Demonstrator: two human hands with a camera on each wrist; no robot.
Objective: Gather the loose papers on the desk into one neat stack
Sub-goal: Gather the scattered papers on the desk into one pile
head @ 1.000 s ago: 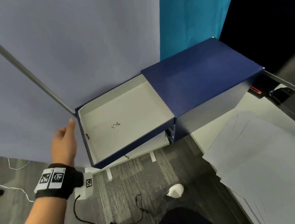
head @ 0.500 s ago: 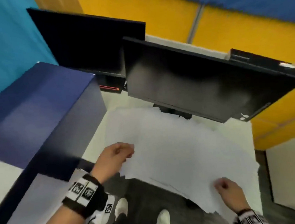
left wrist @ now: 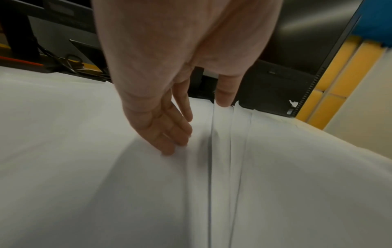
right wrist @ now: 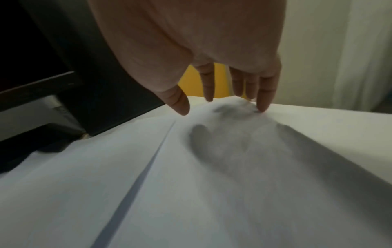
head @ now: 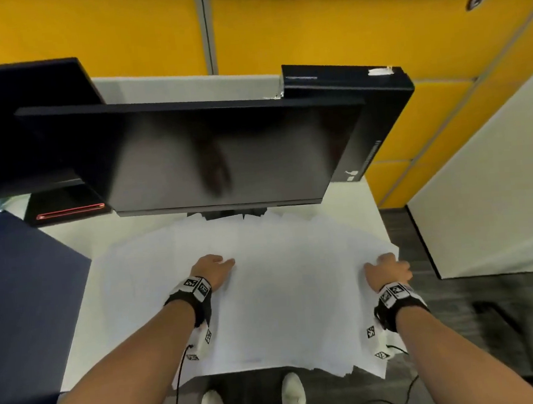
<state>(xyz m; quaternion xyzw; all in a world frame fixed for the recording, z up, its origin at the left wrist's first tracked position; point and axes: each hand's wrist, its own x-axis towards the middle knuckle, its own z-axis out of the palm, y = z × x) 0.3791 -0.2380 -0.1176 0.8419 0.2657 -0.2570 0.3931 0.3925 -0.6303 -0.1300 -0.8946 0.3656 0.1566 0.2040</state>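
Loose white papers (head: pixel 285 296) fanned across the white surface (head: pixel 70 236) below a dark monitor (head: pixel 217 154), some overhanging the near edge. Left hand (head: pixel 213 266) flat on the sheets near the middle, fingers (left wrist: pixel 169 132) straight, gripping nothing. Right hand (head: pixel 388 268) at the right edge, fingertips (right wrist: pixel 263 100) pressing down, extended.

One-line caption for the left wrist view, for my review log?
Left hand rests straight fingers on fanned, overlapping white papers below a dark monitor.
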